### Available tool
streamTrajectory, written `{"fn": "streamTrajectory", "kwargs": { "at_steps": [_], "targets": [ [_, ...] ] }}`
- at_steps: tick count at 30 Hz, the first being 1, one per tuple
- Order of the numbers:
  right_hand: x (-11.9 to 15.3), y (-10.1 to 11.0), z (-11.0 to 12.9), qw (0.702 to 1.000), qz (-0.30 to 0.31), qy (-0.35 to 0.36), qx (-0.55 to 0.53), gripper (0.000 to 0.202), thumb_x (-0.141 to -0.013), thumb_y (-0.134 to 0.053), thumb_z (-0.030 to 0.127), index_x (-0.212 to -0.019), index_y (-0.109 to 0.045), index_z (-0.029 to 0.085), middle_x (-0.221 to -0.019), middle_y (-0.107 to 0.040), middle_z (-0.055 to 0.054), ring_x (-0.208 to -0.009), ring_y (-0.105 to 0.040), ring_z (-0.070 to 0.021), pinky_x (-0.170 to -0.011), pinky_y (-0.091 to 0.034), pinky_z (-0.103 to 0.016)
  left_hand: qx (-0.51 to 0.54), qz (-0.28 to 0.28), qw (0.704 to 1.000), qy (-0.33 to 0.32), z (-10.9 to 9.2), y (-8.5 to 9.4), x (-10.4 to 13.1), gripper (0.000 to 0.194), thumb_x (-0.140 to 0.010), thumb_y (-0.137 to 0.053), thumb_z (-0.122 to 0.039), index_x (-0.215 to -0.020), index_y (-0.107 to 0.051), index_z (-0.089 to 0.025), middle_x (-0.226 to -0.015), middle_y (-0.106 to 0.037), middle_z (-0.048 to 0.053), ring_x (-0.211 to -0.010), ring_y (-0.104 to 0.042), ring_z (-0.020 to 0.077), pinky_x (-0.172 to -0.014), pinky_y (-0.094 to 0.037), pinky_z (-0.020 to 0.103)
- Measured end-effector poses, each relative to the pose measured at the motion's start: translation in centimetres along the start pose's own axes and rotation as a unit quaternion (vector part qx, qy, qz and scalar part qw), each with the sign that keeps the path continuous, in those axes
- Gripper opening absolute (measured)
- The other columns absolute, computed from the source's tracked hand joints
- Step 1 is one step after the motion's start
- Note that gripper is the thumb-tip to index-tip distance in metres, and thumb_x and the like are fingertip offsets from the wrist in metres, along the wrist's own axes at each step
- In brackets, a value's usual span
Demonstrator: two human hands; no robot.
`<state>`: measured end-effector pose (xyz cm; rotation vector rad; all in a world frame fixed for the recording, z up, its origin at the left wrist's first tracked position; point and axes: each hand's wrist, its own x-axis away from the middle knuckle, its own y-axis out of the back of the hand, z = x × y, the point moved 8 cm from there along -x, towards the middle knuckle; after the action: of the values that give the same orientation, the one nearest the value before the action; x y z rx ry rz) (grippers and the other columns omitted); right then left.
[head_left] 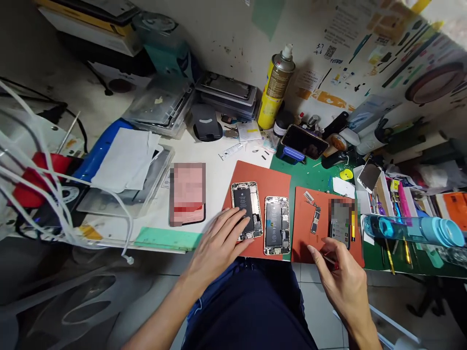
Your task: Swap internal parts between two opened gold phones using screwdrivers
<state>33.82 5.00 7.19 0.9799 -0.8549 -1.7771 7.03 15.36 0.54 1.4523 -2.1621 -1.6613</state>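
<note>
My left hand [221, 240] lies with spread fingers over the lower left part of an opened phone [254, 194] on a red-brown mat [239, 170]. Beside it, to the right, a second opened phone [277, 226] shows its battery. My right hand [343, 272] has curled fingers around a small red item [333, 264], mostly hidden in the palm; the thumb stands apart from the fingertips. Just beyond that hand, a second red-brown mat [302, 243] carries a small circuit board [315, 219] and a phone with a lit screen [341, 223].
A pixelated phone [188, 194] lies on the left. Behind the mats stand a yellow spray can [276, 87] and a propped phone [304, 141]. A blue bottle [412, 230] lies at the right, near screwdrivers. White cables [47, 170] hang at the far left.
</note>
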Motion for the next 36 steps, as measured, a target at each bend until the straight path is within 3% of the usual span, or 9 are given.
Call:
{"fn": "streamTrajectory", "kwargs": {
  "at_steps": [3,8,12,15,18,21,25,36],
  "targets": [
    [-0.1,0.1,0.6,1.000,-0.011,0.000,-0.011,0.029,-0.106,-0.072,0.047,-0.121,-0.070,0.022,-0.087,-0.079,-0.002,-0.069,-0.079,-0.0185,-0.061,-0.064,-0.026,0.003,-0.004,1.000,0.005,0.1,-0.2,-0.1,0.054,-0.101,-0.078,-0.028,-0.148,-0.059,-0.011,-0.147,-0.070,0.019,-0.146,-0.062,0.0337,-0.122,-0.055,0.056],
    [-0.2,1.1,2.0,0.992,-0.078,0.003,-0.095,0.032,-0.095,-0.088,0.027,-0.121,-0.071,0.022,-0.097,-0.082,-0.003,-0.078,-0.083,-0.0185,-0.072,-0.070,-0.026,-0.003,-0.032,0.999,0.041,0.6,0.0,-0.2,0.057,-0.100,-0.080,-0.027,-0.151,-0.058,-0.012,-0.146,-0.071,0.018,-0.145,-0.064,0.0336,-0.123,-0.055,0.056],
    [-1.0,-0.8,5.4,0.985,-0.046,0.071,-0.150,0.034,-0.096,-0.082,0.013,-0.126,-0.068,0.021,-0.103,-0.083,-0.005,-0.082,-0.085,-0.0194,-0.074,-0.074,-0.028,0.007,-0.043,0.998,0.042,0.7,0.3,-0.3,0.054,-0.100,-0.080,-0.024,-0.149,-0.059,-0.014,-0.146,-0.072,0.017,-0.145,-0.064,0.0335,-0.122,-0.056,0.056],
    [-2.0,-2.9,7.7,0.982,-0.011,0.120,-0.142,0.030,-0.099,-0.077,0.009,-0.124,-0.067,0.021,-0.101,-0.082,-0.005,-0.081,-0.084,-0.0179,-0.074,-0.073,-0.026,0.034,-0.050,0.998,0.016,0.3,0.7,-0.3,0.041,-0.098,-0.080,-0.017,-0.136,-0.066,-0.012,-0.139,-0.075,0.018,-0.139,-0.068,0.0327,-0.117,-0.059,0.055],
    [-3.0,-4.1,8.9,0.980,0.002,0.142,-0.136,0.026,-0.101,-0.074,0.008,-0.121,-0.065,0.022,-0.096,-0.081,-0.004,-0.081,-0.084,-0.0179,-0.073,-0.073,-0.025,0.065,-0.068,0.996,-0.001,0.1,1.3,-0.1,0.027,-0.095,-0.080,-0.008,-0.120,-0.072,-0.014,-0.125,-0.080,0.014,-0.125,-0.073,0.0298,-0.111,-0.062,0.053],
    [-3.6,-4.7,9.2,0.981,0.010,0.140,-0.132,0.023,-0.102,-0.072,0.009,-0.120,-0.065,0.023,-0.095,-0.081,-0.004,-0.081,-0.084,-0.0183,-0.074,-0.073,-0.026,0.073,-0.083,0.994,-0.010,0.0,1.6,0.1,0.026,-0.092,-0.080,-0.004,-0.114,-0.074,-0.017,-0.114,-0.082,0.009,-0.113,-0.075,0.0267,-0.101,-0.063,0.048],
    [-3.8,-5.1,9.5,0.983,0.009,0.140,-0.121,0.020,-0.104,-0.071,0.011,-0.119,-0.064,0.022,-0.095,-0.080,-0.004,-0.082,-0.084,-0.0179,-0.075,-0.072,-0.024,0.057,-0.079,0.995,-0.010,0.1,1.3,0.6,0.027,-0.093,-0.078,-0.003,-0.114,-0.075,-0.018,-0.111,-0.082,0.008,-0.106,-0.074,0.0261,-0.094,-0.061,0.046],
    [-4.4,-5.4,10.4,0.985,0.013,0.143,-0.099,0.013,-0.107,-0.068,0.014,-0.112,-0.062,0.024,-0.090,-0.079,-0.003,-0.076,-0.083,-0.0166,-0.067,-0.070,-0.023,0.062,-0.061,0.996,-0.006,0.2,0.8,0.9,0.025,-0.094,-0.076,-0.003,-0.115,-0.074,-0.016,-0.107,-0.081,0.009,-0.102,-0.073,0.0272,-0.093,-0.058,0.047]
  ]
}}
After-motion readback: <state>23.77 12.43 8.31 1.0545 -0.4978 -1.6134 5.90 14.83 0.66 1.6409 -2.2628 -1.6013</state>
